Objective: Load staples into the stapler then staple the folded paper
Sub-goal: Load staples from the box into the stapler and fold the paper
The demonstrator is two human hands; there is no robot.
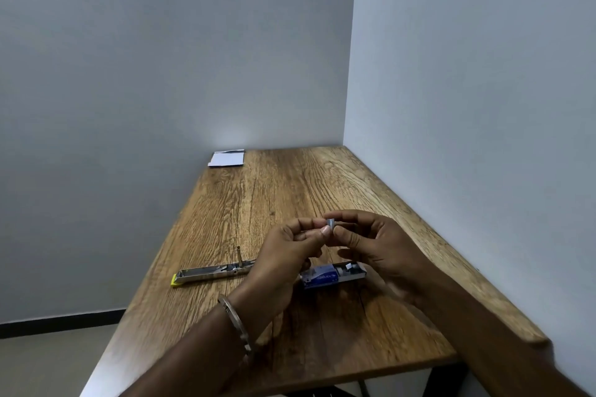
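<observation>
Both hands meet above the middle of the wooden table (290, 190). My left hand (290, 251) and my right hand (374, 245) pinch a small grey strip of staples (331, 223) between their fingertips. Below them the stapler (209, 274) lies swung open on the table, its metal channel facing up and a yellow tip at its left end; my left hand hides its right part. A blue staple box (332, 275) lies open just right of it. The folded white paper (226, 158) rests at the far left corner.
Grey walls close the table in at the back and on the right. The table's left edge drops to a floor with a dark skirting strip (61, 321). A metal bangle (235, 322) circles my left wrist.
</observation>
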